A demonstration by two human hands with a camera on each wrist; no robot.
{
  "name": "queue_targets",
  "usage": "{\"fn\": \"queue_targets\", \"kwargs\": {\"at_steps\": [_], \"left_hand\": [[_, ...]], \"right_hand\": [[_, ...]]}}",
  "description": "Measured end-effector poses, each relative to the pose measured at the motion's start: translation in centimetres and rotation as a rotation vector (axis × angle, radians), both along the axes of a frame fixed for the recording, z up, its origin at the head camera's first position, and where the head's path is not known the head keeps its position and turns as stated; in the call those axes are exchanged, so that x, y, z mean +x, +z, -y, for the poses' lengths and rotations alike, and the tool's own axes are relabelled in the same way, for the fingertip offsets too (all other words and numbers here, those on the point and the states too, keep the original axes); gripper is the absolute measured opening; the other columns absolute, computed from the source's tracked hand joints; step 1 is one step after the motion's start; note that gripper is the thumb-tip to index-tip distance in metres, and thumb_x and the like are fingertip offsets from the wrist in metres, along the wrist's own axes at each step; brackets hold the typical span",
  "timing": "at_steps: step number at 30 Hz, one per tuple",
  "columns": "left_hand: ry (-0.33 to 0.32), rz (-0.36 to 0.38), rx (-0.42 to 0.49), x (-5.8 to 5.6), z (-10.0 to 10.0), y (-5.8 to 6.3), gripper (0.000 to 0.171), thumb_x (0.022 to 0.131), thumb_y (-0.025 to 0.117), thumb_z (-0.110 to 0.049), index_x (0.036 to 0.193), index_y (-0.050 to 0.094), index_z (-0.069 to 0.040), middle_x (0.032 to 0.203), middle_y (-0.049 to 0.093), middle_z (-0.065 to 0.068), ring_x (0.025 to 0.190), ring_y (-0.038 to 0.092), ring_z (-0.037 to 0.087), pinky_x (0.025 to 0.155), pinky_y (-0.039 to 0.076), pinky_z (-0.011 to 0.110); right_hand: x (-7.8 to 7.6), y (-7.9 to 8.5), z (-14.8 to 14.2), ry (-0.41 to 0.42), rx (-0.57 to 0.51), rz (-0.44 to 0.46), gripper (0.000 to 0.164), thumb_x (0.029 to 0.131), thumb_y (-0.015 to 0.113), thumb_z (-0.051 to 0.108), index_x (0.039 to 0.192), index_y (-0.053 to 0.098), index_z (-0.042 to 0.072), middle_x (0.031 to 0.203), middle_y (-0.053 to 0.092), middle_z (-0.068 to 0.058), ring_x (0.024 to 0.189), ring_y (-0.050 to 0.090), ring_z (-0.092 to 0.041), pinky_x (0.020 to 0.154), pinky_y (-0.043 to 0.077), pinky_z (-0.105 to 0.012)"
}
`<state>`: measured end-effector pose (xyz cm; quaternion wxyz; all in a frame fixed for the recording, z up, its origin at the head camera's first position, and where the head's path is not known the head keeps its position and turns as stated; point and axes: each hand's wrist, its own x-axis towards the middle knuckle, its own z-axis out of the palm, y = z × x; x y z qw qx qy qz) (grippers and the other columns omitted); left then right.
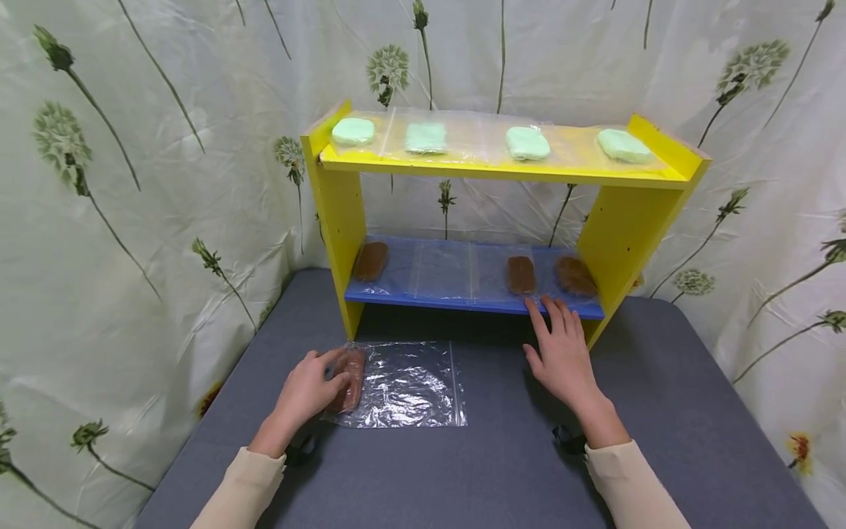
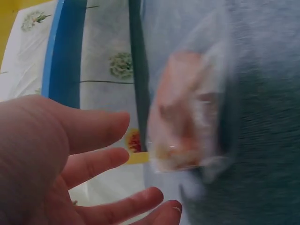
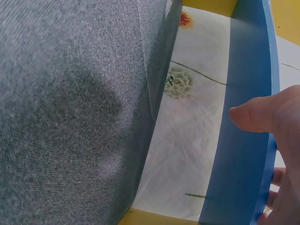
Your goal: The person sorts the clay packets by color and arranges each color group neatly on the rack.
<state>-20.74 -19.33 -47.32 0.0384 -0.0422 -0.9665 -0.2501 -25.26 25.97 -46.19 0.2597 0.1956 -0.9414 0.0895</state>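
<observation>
A clear zip bag (image 1: 413, 386) lies flat on the table with a brown rounded block (image 1: 355, 380) at its left end. Over that end hovers my left hand (image 1: 313, 386). In the left wrist view, its thumb and fingers are spread, apart from the bagged brown block (image 2: 178, 108), which looks blurred. My right hand (image 1: 562, 355) is at the front edge of the blue lower shelf (image 1: 436, 299), fingers extended and holding nothing. Bagged brown blocks lie on that shelf: one at the left (image 1: 371, 261), one right of centre (image 1: 521, 275) and one at the right end (image 1: 576, 276).
A yellow shelf unit (image 1: 337, 220) stands at the back of the grey table (image 1: 449, 477). Several pale green blocks in clear bags, one of them a left-hand block (image 1: 353, 131), line its top shelf. Behind hangs a dandelion-patterned curtain (image 1: 198, 147).
</observation>
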Motion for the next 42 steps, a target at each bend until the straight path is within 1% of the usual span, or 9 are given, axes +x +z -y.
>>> {"fn": "queue_targets", "kwargs": {"at_steps": [5, 9, 13, 19, 21, 24, 27, 34, 42], "left_hand": [[-0.004, 0.021, -0.026, 0.4, 0.1, -1.1, 0.063, 0.085, 0.082, -0.032, 0.140, 0.061, -0.009, 0.084, 0.048, 0.010, 0.070, 0.043, 0.025, 0.055, 0.033, 0.035], [-0.017, -0.002, -0.024, 0.4, -0.4, -1.4, 0.063, 0.081, 0.085, -0.032, 0.137, 0.063, -0.014, 0.084, 0.048, 0.010, 0.073, 0.044, 0.026, 0.055, 0.032, 0.035], [-0.014, 0.024, 0.027, 0.2, -1.0, -1.7, 0.064, 0.080, 0.087, -0.031, 0.138, 0.063, -0.016, 0.087, 0.049, 0.009, 0.075, 0.045, 0.025, 0.057, 0.034, 0.035], [-0.019, 0.035, 0.142, -0.2, -1.5, -2.4, 0.071, 0.079, 0.088, -0.024, 0.143, 0.059, -0.018, 0.114, 0.065, 0.015, 0.095, 0.059, 0.030, 0.074, 0.049, 0.045], [-0.033, 0.027, 0.177, -0.2, -1.6, -2.5, 0.068, 0.080, 0.087, -0.019, 0.142, 0.060, -0.018, 0.124, 0.066, 0.017, 0.104, 0.062, 0.034, 0.081, 0.050, 0.051], [-0.038, 0.045, 0.241, -0.2, -1.8, -2.5, 0.063, 0.083, 0.084, -0.014, 0.141, 0.062, -0.020, 0.133, 0.063, 0.015, 0.113, 0.061, 0.034, 0.087, 0.051, 0.050], [-0.046, 0.049, 0.300, -0.1, -2.1, -2.5, 0.055, 0.085, 0.081, -0.009, 0.137, 0.066, -0.021, 0.131, 0.065, 0.012, 0.108, 0.064, 0.027, 0.083, 0.053, 0.044], [-0.051, 0.046, 0.405, 0.0, -2.5, -2.5, 0.041, 0.088, 0.076, -0.002, 0.124, 0.075, -0.020, 0.112, 0.072, 0.004, 0.080, 0.062, 0.013, 0.057, 0.049, 0.028], [-0.114, 0.044, 0.460, 0.2, -2.7, -1.7, 0.043, 0.088, 0.075, 0.001, 0.119, 0.076, -0.029, 0.111, 0.071, 0.001, 0.074, 0.059, 0.016, 0.055, 0.049, 0.029]], "right_hand": [[-0.1, 0.0, 0.0, 0.003, 0.002, -0.001, 0.089, 0.086, 0.078, 0.021, 0.159, 0.028, 0.011, 0.156, 0.028, -0.026, 0.143, 0.023, -0.048, 0.115, 0.014, -0.067], [0.0, 0.1, 0.0, 0.001, 0.000, 0.004, 0.088, 0.087, 0.077, 0.021, 0.159, 0.029, 0.011, 0.156, 0.028, -0.025, 0.144, 0.022, -0.048, 0.114, 0.015, -0.067], [0.0, 0.2, 0.0, -0.001, 0.001, 0.009, 0.087, 0.087, 0.077, 0.022, 0.159, 0.029, 0.011, 0.156, 0.028, -0.025, 0.144, 0.022, -0.047, 0.115, 0.014, -0.066], [-0.1, 0.3, 0.0, 0.002, 0.000, 0.003, 0.088, 0.087, 0.077, 0.022, 0.160, 0.028, 0.012, 0.156, 0.028, -0.025, 0.144, 0.022, -0.047, 0.116, 0.013, -0.065], [-0.1, 0.3, 0.1, -0.001, 0.003, 0.004, 0.088, 0.087, 0.077, 0.022, 0.160, 0.028, 0.012, 0.156, 0.028, -0.025, 0.144, 0.022, -0.047, 0.116, 0.013, -0.065], [0.0, 0.2, 0.1, -0.004, 0.005, 0.006, 0.088, 0.086, 0.077, 0.022, 0.159, 0.028, 0.012, 0.156, 0.028, -0.025, 0.144, 0.022, -0.046, 0.115, 0.014, -0.066], [0.1, 0.1, 0.0, -0.008, 0.003, 0.007, 0.088, 0.086, 0.078, 0.022, 0.159, 0.030, 0.011, 0.156, 0.028, -0.025, 0.144, 0.021, -0.046, 0.115, 0.014, -0.066], [0.0, 0.1, 0.0, -0.011, 0.006, 0.008, 0.089, 0.086, 0.078, 0.023, 0.159, 0.029, 0.012, 0.157, 0.027, -0.025, 0.144, 0.021, -0.047, 0.116, 0.013, -0.065], [0.0, -0.1, 0.0, -0.011, 0.009, 0.013, 0.091, 0.086, 0.078, 0.023, 0.160, 0.026, 0.013, 0.157, 0.026, -0.025, 0.144, 0.020, -0.047, 0.116, 0.012, -0.065]]}}
